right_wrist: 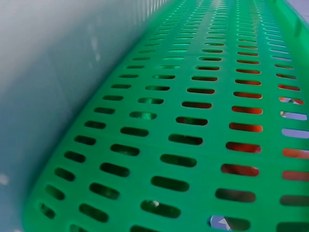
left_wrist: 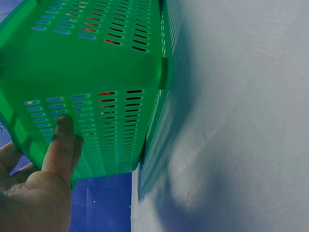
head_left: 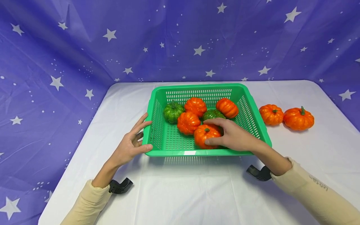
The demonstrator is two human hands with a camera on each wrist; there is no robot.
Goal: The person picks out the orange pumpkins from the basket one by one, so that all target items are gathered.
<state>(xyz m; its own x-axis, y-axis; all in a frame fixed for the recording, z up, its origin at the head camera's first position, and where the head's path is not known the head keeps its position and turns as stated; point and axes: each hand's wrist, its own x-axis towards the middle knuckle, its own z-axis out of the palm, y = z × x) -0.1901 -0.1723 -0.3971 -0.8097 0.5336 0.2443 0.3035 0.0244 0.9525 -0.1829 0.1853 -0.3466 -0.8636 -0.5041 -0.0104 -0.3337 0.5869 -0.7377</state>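
Note:
A green slotted basket [head_left: 197, 86] stands on the white table. My right hand [head_left: 209, 132] reaches over its front rim and grips an orange pumpkin [head_left: 203, 136] lying near the front wall. My left hand [head_left: 140, 137] rests on the basket's front left corner, fingers straight along the side wall and thumb on the front rim. In the left wrist view a finger [left_wrist: 60, 145] presses the basket wall [left_wrist: 96, 58]. The right wrist view shows only the basket wall [right_wrist: 193, 121] up close. Inside lie more orange pumpkins [head_left: 187, 122] and two green ones [head_left: 172, 112].
Two orange pumpkins [head_left: 271, 114] [head_left: 298, 118] sit on the table right of the basket. A blue cloth with white stars [head_left: 70, 62] hangs behind and to the left. The white tablecloth [head_left: 197, 193] stretches in front of the basket.

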